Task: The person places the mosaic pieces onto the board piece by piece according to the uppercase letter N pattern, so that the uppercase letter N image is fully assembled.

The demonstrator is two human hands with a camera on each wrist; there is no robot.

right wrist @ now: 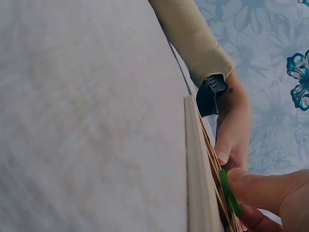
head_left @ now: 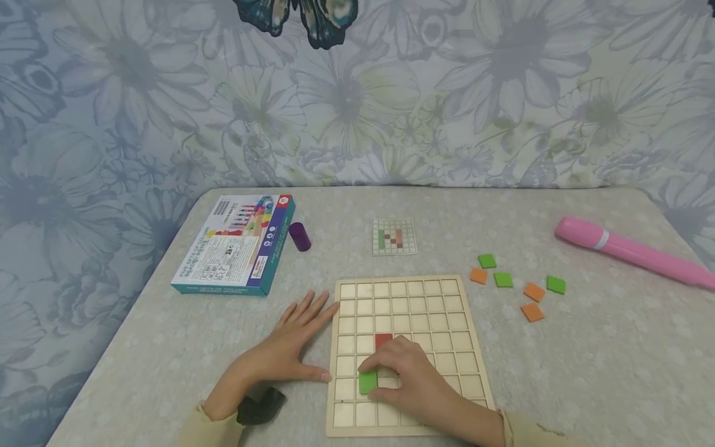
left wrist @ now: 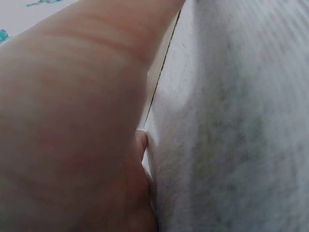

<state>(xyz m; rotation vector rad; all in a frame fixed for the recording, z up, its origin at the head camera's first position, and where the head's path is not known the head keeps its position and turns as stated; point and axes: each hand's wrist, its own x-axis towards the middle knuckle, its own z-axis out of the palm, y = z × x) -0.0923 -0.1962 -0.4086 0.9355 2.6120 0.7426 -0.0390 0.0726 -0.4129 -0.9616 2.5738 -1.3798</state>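
Note:
A wooden grid board (head_left: 400, 289) lies flat on the table. My right hand (head_left: 416, 379) is over its lower half and pinches a green square tile (head_left: 368, 382) between thumb and fingers. In the right wrist view that green tile (right wrist: 230, 192) stands tilted at the board's cells, with the thumb against it. A red tile (head_left: 383, 341) sits in a cell just above the right hand, partly covered by it. With fingers spread, my left hand (head_left: 290, 344) rests on the table, its thumb and index fingertips touching the board's left edge.
Several loose green tiles (head_left: 503, 280) and orange tiles (head_left: 534, 292) lie right of the board. Behind it is a small pattern card (head_left: 394, 237). A flat box (head_left: 234, 245) and a purple cylinder (head_left: 300, 236) stand at the left; a pink wand-like object (head_left: 631, 250) lies far right.

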